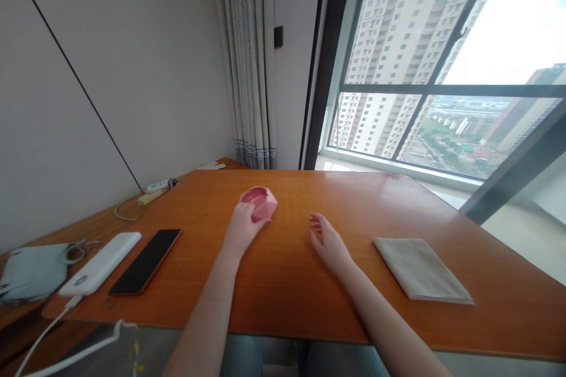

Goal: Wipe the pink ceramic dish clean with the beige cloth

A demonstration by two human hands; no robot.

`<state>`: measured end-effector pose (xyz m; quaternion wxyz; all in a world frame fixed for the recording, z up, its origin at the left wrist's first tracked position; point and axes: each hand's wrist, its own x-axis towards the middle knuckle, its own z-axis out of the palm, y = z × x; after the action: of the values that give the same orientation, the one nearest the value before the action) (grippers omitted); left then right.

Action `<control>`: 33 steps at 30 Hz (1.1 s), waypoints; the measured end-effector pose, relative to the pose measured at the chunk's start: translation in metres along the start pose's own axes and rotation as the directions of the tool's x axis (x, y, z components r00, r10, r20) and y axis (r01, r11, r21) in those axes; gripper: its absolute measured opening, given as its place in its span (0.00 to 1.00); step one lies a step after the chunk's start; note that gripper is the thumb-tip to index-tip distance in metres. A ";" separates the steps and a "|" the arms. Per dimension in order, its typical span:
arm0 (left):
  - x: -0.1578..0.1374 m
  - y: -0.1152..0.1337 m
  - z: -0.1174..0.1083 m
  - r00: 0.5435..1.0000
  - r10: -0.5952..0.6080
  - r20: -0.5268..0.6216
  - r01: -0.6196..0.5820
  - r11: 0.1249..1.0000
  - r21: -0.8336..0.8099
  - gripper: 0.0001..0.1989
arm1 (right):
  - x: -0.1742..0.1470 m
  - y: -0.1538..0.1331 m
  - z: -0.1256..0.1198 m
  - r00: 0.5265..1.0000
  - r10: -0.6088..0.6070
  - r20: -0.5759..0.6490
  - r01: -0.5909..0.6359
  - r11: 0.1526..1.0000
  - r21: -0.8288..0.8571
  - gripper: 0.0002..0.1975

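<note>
A pink faceted bowl (266, 205) with an uneven, notched rim is tilted above or against the middle of the wooden table (283, 283). My left hand (242, 224) grips its near left side, thumb along the outside and fingers over the rim. Part of the bowl is hidden behind those fingers. To the right, my right hand (326, 240) hovers close to the tabletop with loosely bent fingers and holds nothing. A folded grey cloth (422, 270) lies flat further right of that hand.
On the left lie a dark phone (147, 262), a white power bank (101, 264) with a cable, and a pale blue pouch-like item (34, 271). A power strip (160, 185) sits by the wall. Behind are a curtain (252, 59) and a window.
</note>
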<state>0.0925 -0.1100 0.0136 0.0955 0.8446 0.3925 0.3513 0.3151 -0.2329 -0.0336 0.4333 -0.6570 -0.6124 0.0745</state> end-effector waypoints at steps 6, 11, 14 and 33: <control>0.002 -0.084 -0.041 0.984 -0.175 -0.029 0.174 0.926 0.334 0.21 | -0.002 -0.005 0.007 0.981 0.044 0.187 -0.027 0.995 -0.093 0.21; -0.005 -0.125 -0.050 0.973 -0.230 0.009 0.201 0.866 0.459 0.23 | -0.003 -0.012 0.004 0.977 0.041 0.211 -0.005 0.986 -0.167 0.19; -0.009 -0.133 -0.048 0.970 -0.241 0.029 0.199 0.858 0.473 0.24 | -0.003 -0.013 0.003 0.976 0.053 0.213 -0.015 0.984 -0.177 0.20; -0.016 -0.140 -0.042 0.953 -0.285 0.103 0.212 0.870 0.445 0.22 | -0.005 -0.015 -0.010 0.975 0.054 0.216 -0.012 0.981 -0.194 0.17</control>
<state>-0.0268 -0.0322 -0.0251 -0.0160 0.8132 0.5564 0.1698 0.3093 -0.2440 -0.0192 0.2965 -0.6934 -0.6499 0.0949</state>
